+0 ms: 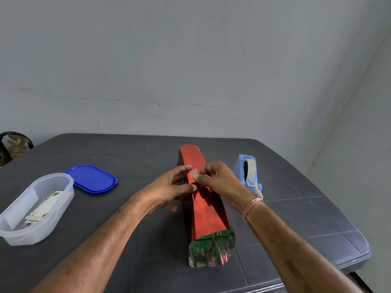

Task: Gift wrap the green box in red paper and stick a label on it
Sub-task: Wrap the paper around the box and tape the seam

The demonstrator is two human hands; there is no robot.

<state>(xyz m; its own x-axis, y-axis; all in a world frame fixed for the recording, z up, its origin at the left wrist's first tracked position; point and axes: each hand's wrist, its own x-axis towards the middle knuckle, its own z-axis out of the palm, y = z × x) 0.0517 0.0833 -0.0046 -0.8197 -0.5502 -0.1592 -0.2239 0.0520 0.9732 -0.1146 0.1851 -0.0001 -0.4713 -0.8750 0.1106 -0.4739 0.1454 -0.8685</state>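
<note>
A long box wrapped in shiny red paper [208, 212] lies lengthwise on the dark table, running away from me. Its green end [211, 248] shows at the near side, under the open paper tube. My left hand [169, 191] rests on the paper's left side, thumb pressed on the top seam, forefinger touching a small clear piece of tape [193, 172]. My right hand [220, 179] pinches the other end of that tape over the seam. A clear tub [37, 206] at the left holds several printed labels [43, 206].
A blue lid [92, 178] lies flat behind the tub. A light blue tape dispenser [247, 171] stands just right of the box, close behind my right wrist. The table's rounded right edge [364, 250] drops off near my right forearm. A grey wall rises behind the table.
</note>
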